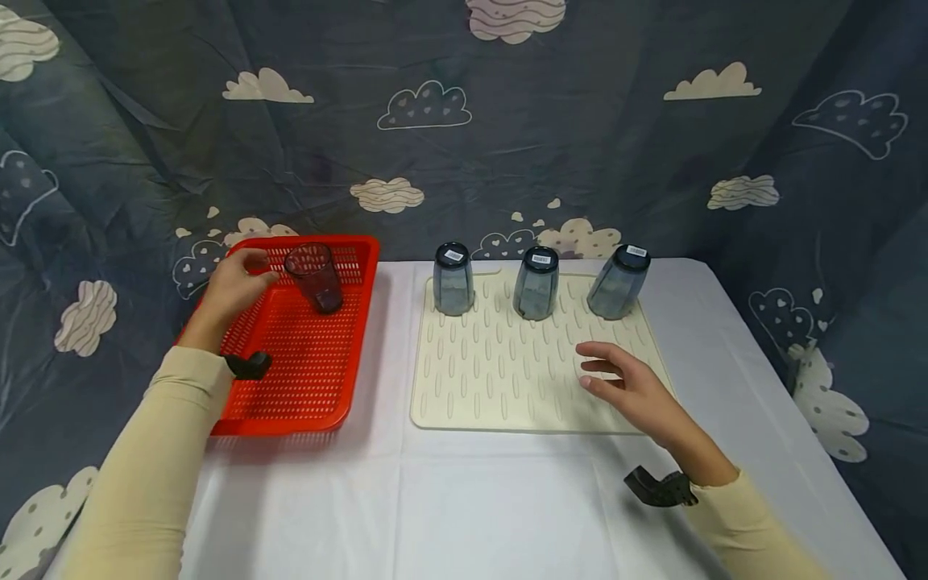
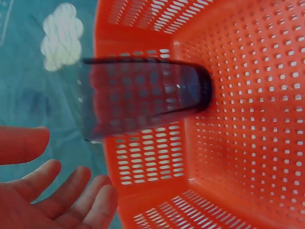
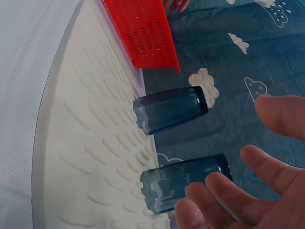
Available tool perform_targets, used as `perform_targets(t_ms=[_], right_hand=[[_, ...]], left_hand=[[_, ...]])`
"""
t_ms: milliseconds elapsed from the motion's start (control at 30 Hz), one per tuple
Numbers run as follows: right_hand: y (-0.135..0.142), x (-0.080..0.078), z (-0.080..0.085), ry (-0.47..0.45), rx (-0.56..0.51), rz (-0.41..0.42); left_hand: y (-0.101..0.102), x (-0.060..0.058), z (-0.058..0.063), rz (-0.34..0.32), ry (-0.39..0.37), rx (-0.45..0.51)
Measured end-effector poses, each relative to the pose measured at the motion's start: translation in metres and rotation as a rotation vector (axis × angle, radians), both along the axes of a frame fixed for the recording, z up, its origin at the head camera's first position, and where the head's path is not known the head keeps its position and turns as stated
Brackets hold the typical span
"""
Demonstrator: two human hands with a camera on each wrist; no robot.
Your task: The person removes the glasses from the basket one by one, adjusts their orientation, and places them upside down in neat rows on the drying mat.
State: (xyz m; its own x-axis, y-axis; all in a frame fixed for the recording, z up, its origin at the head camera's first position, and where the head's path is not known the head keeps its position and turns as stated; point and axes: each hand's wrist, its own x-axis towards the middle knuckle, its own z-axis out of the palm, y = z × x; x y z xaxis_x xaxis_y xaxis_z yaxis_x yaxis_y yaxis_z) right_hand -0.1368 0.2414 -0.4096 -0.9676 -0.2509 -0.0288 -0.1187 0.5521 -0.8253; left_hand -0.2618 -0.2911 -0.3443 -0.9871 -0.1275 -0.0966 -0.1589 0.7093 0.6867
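Note:
A dark tinted drinking glass [image 1: 316, 280] [image 2: 143, 93] leans mouth-up against the far wall of the red plastic basket [image 1: 297, 354]. Just left of that glass, apart from it, is my left hand [image 1: 237, 283] [image 2: 71, 200], fingers loosely bent with nothing between them. My right hand [image 1: 629, 388] [image 3: 257, 195] hovers over the right part of the cream ridged mat [image 1: 464, 387], its fingers spread and holding nothing. Nearest to it is an upside-down blue-grey glass [image 1: 616, 286], slightly tilted. Two more inverted glasses, a middle one [image 1: 536, 288] and a left one [image 1: 453, 283], stand along the mat's back.
Mat and basket sit side by side on a table with a white cloth [image 1: 500, 499]. Behind rises a dark curtain [image 1: 565, 137] with a cloud pattern, close to the table's back edge. Each wrist carries a small black camera mount.

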Motion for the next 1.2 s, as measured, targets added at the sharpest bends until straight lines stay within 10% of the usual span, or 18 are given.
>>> perform_targets(t_ms=[633, 1200], right_hand=[[0.004, 0.006, -0.009, 0.002, -0.032, 0.003], [0.005, 0.006, -0.014, -0.013, -0.031, -0.033]], left_hand=[[0.024, -0.041, -0.005, -0.142, -0.040, -0.167], [0.047, -0.043, -0.019, -0.089, -0.060, -0.288]])
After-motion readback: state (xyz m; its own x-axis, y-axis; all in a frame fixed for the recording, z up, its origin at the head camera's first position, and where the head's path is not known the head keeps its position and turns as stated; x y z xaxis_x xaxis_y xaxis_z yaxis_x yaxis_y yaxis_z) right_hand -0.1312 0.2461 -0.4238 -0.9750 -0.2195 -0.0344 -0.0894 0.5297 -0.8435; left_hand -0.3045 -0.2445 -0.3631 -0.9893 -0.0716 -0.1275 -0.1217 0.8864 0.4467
